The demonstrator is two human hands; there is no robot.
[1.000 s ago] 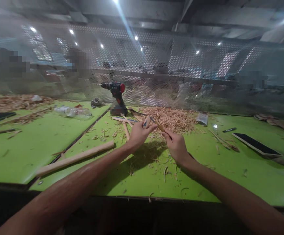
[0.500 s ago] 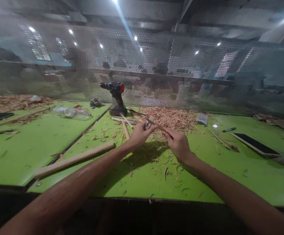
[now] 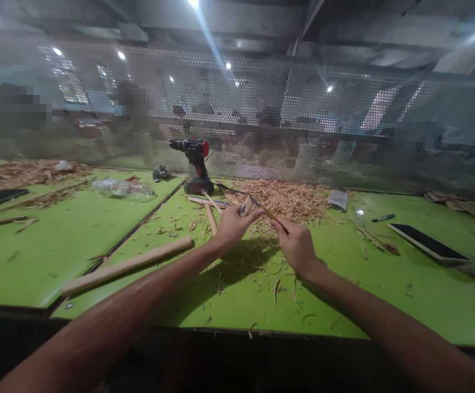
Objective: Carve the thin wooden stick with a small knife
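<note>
Right of the drill (image 3: pixel 198 164), my left hand (image 3: pixel 233 226) pinches a wood piece (image 3: pixel 246 206), likely light and stiff, best held low; my right hand (image 3: pixel 296 243) wraps a slim knife (image 3: pixel 267 212).

Lower part of small wooden piece (image 3: pixel 246 207) hidden by left hand (image 3: pixel 233 225); handle end of yellow-handled tool (image 3: pixel 267 212) covered by right hand (image 3: pixel 294 243), blade edge too small to be made out. Wooden stick (image 3: pixel 211 218) partly covered by left wrist. Print on packet (image 3: pixel 337 200) cannot be read. People (image 3: pixel 133 109) behind perforated screen (image 3: pixel 237 101) blurred. Dark slab (image 3: pixel 0 199) cut off by left edge.
</note>
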